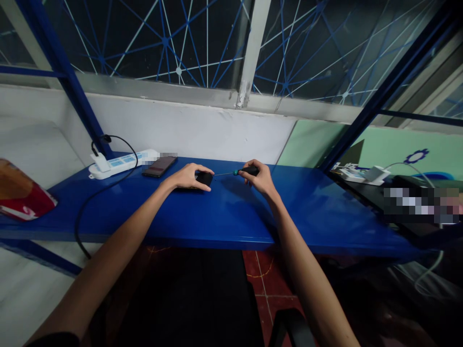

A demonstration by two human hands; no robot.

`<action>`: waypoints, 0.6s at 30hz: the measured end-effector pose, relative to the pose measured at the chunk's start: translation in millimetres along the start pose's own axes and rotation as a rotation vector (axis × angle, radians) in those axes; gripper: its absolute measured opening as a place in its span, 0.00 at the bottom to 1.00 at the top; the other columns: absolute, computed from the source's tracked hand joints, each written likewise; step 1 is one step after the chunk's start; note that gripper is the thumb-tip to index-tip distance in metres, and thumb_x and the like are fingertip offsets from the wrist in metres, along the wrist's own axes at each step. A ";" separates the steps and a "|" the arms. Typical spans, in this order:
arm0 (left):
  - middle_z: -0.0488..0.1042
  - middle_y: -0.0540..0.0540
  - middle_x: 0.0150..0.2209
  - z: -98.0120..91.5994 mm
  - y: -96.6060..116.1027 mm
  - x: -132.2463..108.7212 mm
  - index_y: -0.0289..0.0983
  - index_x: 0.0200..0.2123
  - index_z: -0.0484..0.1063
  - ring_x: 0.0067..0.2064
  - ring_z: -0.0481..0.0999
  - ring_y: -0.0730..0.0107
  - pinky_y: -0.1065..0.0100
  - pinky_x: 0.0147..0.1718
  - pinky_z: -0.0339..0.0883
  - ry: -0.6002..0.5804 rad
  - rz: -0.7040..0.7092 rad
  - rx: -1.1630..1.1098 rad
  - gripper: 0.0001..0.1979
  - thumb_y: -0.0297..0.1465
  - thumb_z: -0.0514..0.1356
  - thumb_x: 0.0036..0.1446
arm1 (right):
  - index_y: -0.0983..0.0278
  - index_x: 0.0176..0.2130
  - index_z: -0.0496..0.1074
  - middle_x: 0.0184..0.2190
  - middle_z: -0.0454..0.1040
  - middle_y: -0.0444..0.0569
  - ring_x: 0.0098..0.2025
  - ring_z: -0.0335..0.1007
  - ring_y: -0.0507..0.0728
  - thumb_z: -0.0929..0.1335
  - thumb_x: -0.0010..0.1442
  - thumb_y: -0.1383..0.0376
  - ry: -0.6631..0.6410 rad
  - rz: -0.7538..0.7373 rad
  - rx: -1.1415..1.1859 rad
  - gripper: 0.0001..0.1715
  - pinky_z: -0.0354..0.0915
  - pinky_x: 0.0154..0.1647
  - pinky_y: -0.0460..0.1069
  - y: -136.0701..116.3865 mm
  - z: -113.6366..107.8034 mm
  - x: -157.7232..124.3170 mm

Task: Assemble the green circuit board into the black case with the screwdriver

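Past a black armrest (pixel 289 320) and the front of a blue desk (pixel 217 219), the person's left hand (pixel 185 177) curves thumb and fingers around a small black block (pixel 204 179) at the desktop, while the right hand (pixel 262 179) pinches a slim screwdriver (pixel 236 172) between thumb and fingers, its shaft aimed at the block, though I can't tell whether the tip touches. Beyond the left hand lies a dark phone (pixel 161 166) beside a white power strip (pixel 121 165), then a pale wall (pixel 188 126) and a window (pixel 159 43) crossed by blue and white lines.
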State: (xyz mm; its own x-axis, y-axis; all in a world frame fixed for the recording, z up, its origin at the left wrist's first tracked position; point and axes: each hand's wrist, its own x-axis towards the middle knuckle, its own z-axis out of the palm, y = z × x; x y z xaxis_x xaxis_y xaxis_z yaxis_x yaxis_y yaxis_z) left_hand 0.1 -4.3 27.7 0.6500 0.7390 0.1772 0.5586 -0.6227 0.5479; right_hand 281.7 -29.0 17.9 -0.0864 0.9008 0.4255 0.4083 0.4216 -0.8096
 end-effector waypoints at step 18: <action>0.73 0.40 0.54 0.2 -0.3 0.1 0.43 0.52 0.75 0.52 0.71 0.50 0.55 0.48 0.64 0.006 -0.002 0.017 0.31 0.44 0.67 0.42 | 0.63 0.32 0.66 0.18 0.69 0.43 0.18 0.67 0.52 0.72 0.50 0.59 0.013 0.000 0.001 0.13 0.62 0.20 0.48 -0.7 -0.5 -0.7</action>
State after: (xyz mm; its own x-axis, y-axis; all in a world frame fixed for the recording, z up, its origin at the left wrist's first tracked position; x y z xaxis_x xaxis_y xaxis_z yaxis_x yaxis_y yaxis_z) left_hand 0.1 -4.1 27.4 0.6459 0.7416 0.1814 0.5685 -0.6258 0.5340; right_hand 282.0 -30.0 18.3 -0.0743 0.8994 0.4308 0.4079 0.4217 -0.8099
